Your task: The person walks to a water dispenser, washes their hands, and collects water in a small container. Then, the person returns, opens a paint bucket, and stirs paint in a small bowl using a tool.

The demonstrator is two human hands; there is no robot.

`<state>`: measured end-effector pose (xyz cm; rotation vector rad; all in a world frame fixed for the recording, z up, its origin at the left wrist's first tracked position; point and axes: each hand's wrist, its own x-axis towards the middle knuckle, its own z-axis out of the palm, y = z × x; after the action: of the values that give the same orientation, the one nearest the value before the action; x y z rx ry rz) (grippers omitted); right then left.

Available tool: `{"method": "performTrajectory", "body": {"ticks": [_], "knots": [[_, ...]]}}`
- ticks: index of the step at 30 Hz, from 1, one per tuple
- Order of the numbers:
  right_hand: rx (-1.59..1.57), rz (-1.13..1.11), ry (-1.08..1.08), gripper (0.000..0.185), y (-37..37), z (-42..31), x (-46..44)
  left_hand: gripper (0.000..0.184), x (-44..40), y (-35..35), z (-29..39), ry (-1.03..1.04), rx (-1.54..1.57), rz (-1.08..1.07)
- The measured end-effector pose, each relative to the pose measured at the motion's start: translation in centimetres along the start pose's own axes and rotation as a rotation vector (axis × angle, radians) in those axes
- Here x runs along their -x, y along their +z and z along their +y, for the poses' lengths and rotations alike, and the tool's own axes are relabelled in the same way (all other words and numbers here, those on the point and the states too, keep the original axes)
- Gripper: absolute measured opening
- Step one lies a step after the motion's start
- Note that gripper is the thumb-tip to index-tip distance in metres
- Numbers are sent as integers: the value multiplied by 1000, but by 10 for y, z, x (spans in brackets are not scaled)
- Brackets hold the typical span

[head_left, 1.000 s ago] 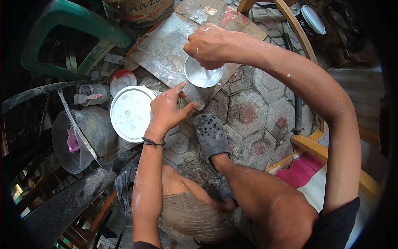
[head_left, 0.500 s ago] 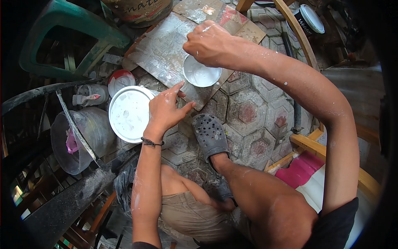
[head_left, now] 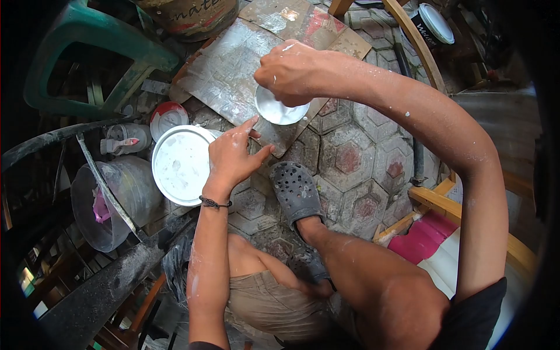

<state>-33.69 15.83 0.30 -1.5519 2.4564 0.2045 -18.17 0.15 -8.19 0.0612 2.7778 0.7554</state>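
A small round container (head_left: 281, 115) with white liquid in it stands on a paint-smeared cardboard sheet (head_left: 224, 76). My right hand (head_left: 290, 73) is closed just above it and covers its far rim; whatever the fingers hold is hidden beneath the hand. White specks dot the skin. Thumb and fingers spread apart, my left hand (head_left: 236, 153) hovers at the container's near left side, and I see no object in it. Next to its wrist is a white lidded bucket (head_left: 181, 166), its top smudged grey.
A red-rimmed lid (head_left: 169, 119), a brush (head_left: 123, 144) on a clear jar and a translucent bucket (head_left: 119, 198) lie at left. Behind them stands a green plastic chair (head_left: 105, 38). Wooden frame pieces (head_left: 434, 201) and a black paint bucket (head_left: 429, 26) are at right. Hexagonal paving (head_left: 350, 157) surrounds my shoe.
My right hand has lowered toward the container and now hides more of its opening. The left hand stays almost in place.
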Motion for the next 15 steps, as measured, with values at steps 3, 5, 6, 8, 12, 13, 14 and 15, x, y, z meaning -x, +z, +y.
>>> {"method": "performTrajectory", "body": {"ticks": [3,5,6,8,12,13,14,15], "knots": [[30,104,-13,13,2,6,-3,68,-2,-2,2,-20,20,-3],[43,177,-25,14,8,9,-1,68,-3,-3,3,-30,24,-8],[41,174,-20,14,11,9,1,68,-3,-2,3,-29,18,-10],[27,109,-26,13,8,4,5,68,-3,-2,3,-23,10,-13],[12,134,-54,14,0,-5,0,68,-5,-2,3,-21,12,-15],[13,208,-56,14,1,-5,-2,68,-4,-2,3,-26,16,-18],[36,172,-38,15,-3,-4,-3,68,-4,-2,3,-29,21,-21],[59,136,-29,14,0,-4,-4,68,-3,-2,4,-32,25,-24]]}}
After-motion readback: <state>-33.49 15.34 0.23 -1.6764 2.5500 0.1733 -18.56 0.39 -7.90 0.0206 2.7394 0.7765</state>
